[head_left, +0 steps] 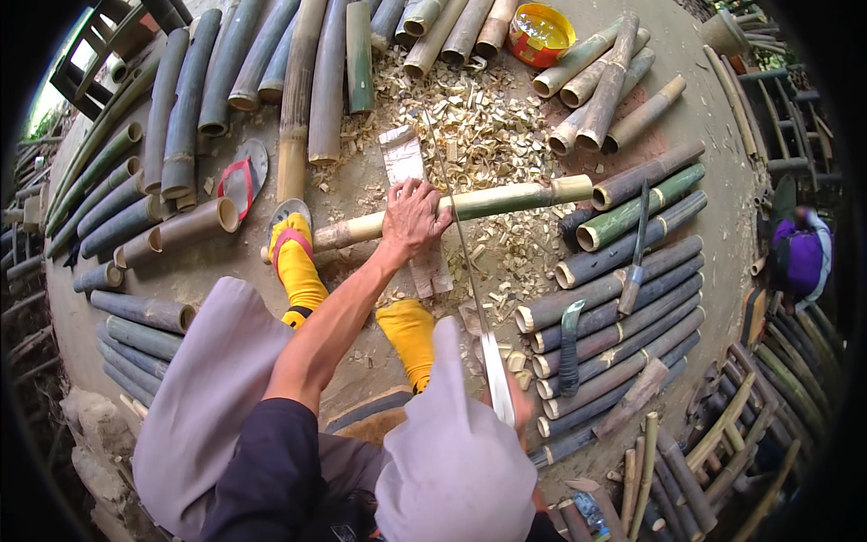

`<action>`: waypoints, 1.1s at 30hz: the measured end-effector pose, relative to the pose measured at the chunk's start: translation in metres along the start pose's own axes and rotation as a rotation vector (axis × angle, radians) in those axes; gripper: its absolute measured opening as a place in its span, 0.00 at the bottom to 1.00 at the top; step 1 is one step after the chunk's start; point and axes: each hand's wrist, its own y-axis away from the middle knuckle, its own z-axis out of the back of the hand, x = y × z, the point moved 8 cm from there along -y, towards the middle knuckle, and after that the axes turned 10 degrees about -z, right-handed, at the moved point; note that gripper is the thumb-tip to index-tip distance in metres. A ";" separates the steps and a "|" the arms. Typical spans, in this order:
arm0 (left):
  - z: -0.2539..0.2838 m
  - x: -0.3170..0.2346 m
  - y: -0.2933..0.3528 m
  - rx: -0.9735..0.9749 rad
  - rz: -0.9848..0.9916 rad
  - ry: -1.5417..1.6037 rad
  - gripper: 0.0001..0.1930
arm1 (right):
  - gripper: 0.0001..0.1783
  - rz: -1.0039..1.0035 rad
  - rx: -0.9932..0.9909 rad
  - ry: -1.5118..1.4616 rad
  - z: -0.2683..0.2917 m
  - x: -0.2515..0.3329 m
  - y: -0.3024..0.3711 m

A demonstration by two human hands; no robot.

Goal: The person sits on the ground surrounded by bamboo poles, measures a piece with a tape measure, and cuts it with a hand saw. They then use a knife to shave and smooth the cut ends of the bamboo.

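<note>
A pale green bamboo pole (506, 199) lies crosswise in front of me over a scuffed wooden block (402, 155). My left hand (413, 219) grips the pole from above, fingers curled over it. Just right of that hand, the thin blade of a handsaw (462, 239) crosses the pole. Blurred and partly hidden by my draped knee, my right hand (517, 404) is closed at the saw's near end, beside its broad pale part. My left foot, in a yellow sock (298, 271) and sandal, is by the pole's left end.
Wood chips (479, 126) cover the ground beyond the pole. Cut bamboo tubes (623, 316) lie in rows around me. On the right-hand row rest a long-bladed knife (637, 244) and a dark curved tool (571, 348). A red-yellow tub (540, 36) stands far off; a person in purple (799, 253) is at right.
</note>
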 end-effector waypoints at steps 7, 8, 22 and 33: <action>-0.005 -0.005 0.007 0.078 0.066 0.012 0.22 | 0.23 -0.139 0.087 -0.180 -0.004 0.001 -0.003; -0.004 -0.007 0.001 0.084 0.044 0.027 0.23 | 0.24 -0.120 0.086 -0.202 -0.023 0.004 -0.043; -0.013 -0.010 0.004 0.108 0.067 -0.024 0.29 | 0.21 -0.086 0.061 -0.051 -0.028 -0.001 -0.040; -0.012 -0.002 0.003 0.195 0.087 0.053 0.23 | 0.22 -0.196 0.184 -0.018 0.006 -0.008 0.039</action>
